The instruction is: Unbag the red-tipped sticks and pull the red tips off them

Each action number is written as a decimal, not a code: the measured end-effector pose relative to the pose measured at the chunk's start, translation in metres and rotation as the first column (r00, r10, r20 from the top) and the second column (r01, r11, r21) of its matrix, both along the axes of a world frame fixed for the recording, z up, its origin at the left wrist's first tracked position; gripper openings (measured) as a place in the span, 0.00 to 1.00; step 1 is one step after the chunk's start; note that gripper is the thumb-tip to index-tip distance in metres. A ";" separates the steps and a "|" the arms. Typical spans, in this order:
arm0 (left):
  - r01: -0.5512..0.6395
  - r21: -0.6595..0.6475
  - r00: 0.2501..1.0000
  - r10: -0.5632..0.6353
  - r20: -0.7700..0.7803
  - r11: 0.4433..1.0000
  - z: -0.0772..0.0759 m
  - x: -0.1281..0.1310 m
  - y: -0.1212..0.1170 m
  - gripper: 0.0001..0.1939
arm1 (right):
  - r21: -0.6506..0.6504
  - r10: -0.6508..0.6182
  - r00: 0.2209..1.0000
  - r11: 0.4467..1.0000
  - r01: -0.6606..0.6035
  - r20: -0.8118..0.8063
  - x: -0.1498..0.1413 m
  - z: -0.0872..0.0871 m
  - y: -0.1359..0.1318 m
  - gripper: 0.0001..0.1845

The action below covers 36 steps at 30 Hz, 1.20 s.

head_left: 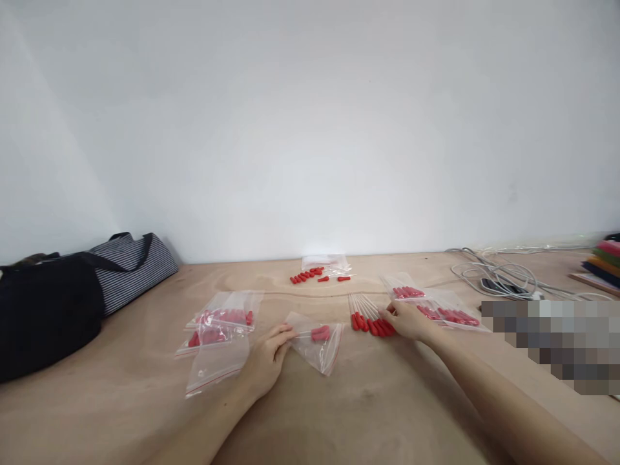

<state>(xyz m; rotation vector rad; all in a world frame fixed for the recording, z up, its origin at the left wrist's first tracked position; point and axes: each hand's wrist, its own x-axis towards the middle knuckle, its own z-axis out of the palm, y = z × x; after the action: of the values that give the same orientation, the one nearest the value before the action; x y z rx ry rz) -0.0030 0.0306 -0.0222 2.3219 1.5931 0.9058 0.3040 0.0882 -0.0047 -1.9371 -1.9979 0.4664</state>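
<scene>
black and striped bag at left, coiled pale cables by a dark device, colourful stack, white wall

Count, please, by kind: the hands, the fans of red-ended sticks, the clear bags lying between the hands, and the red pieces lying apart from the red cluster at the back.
Left hand and right hand: 2
Fan of red-ended sticks: 1
Clear bag: 1
Red pieces apart from the cluster: 2
Total: 6
</scene>
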 end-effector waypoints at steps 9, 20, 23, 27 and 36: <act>0.012 -0.053 0.999 -0.011 0.033 0.999 0.005 0.004 -0.002 0.08 | 0.258 0.430 0.894 0.884 -0.389 -0.125 -0.056 0.002 -0.039 0.10; 0.046 -0.125 0.996 -0.036 0.076 0.991 0.004 0.003 0.000 0.06 | 0.317 0.334 0.938 0.883 -0.347 0.095 -0.095 -0.006 -0.048 0.08; 0.067 -0.132 0.996 -0.058 0.073 0.989 0.005 0.003 0.000 0.06 | 0.331 0.337 0.924 0.864 -0.379 0.179 -0.099 -0.006 -0.045 0.10; 0.069 -0.152 0.997 -0.061 0.054 0.986 0.004 0.003 0.000 0.05 | 0.334 0.344 0.927 0.865 -0.374 0.148 -0.102 -0.009 -0.040 0.11; 0.059 -0.180 0.997 -0.048 0.066 0.982 0.002 0.003 0.000 0.13 | 0.280 0.444 0.896 0.859 -0.429 0.009 -0.103 -0.007 -0.040 0.17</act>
<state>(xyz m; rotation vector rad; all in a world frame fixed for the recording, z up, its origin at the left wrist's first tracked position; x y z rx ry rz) 0.0002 0.0309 -0.0206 2.1797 1.5129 0.7777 0.2010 0.0480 -0.0113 -1.2876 -2.3253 0.3176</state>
